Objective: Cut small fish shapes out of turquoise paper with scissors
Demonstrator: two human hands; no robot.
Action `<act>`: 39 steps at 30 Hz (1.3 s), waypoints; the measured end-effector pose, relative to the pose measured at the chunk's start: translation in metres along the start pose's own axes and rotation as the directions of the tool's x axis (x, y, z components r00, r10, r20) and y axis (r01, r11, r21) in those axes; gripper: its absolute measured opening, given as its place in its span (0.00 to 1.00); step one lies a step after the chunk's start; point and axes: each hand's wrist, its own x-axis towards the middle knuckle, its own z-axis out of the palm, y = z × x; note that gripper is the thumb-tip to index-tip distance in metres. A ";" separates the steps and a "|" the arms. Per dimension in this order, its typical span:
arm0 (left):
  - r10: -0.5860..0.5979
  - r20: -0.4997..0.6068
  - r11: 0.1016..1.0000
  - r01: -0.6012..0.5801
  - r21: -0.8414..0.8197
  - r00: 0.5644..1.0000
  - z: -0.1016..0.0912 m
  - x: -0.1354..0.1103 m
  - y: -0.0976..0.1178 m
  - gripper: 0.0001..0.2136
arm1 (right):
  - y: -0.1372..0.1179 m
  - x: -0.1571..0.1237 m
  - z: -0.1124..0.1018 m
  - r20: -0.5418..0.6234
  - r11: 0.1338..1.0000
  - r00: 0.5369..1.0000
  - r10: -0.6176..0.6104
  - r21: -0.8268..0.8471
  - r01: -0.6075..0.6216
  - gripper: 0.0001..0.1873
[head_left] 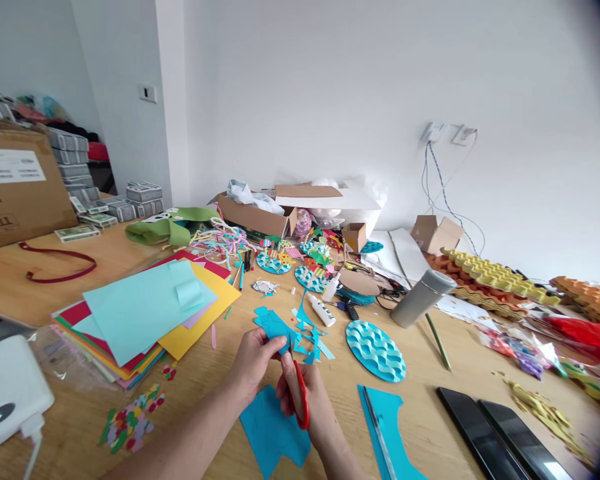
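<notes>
My left hand (pixel 253 360) pinches a piece of blue paper (pixel 271 325), its thumb lying on top. In my right hand (pixel 310 393) are red-handled scissors (pixel 303 397), with the blades pointing away from me at the paper's near edge; how far the blades are apart I cannot make out. Under the hands lies a larger cut sheet of blue paper (pixel 275 433). Narrow blue scraps (pixel 307 337) are scattered just beyond the scissors. To the right rests a blue disc with pale wavy strips (pixel 376 351), and nearer me another blue sheet (pixel 387 427) with a pen (pixel 379 433) on it.
On the left are stacked coloured papers (pixel 130 313), paper confetti (pixel 135 417) and a white power bank (pixel 13 397). Glue bottles (pixel 323 311) and decorated discs (pixel 313 279) lie beyond my hands. A grey tumbler (pixel 423 298), egg trays (pixel 495 277) and two phones (pixel 480 433) are on the right.
</notes>
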 end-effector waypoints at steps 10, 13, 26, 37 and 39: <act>0.011 0.003 1.000 -0.011 0.012 1.000 -0.002 0.002 -0.003 0.11 | -0.005 -0.005 0.000 0.003 1.000 1.000 0.002 0.005 -0.002 0.39; 0.008 0.005 1.000 -0.008 0.012 1.000 -0.002 0.001 -0.002 0.11 | -0.004 -0.004 0.001 0.006 1.000 1.000 -0.001 0.015 0.001 0.39; -0.011 0.056 1.000 0.011 0.014 0.998 -0.001 -0.001 -0.001 0.14 | -0.005 -0.002 0.000 -0.009 0.999 1.000 -0.007 0.034 0.007 0.38; 0.000 0.046 1.000 0.000 0.013 0.999 0.001 -0.001 0.002 0.13 | -0.010 -0.007 0.000 -0.015 1.000 1.000 0.000 0.022 0.000 0.38; -0.001 0.039 1.000 0.000 0.010 0.999 0.001 -0.001 0.002 0.13 | -0.008 -0.006 0.000 -0.011 1.000 1.000 -0.003 0.023 0.003 0.38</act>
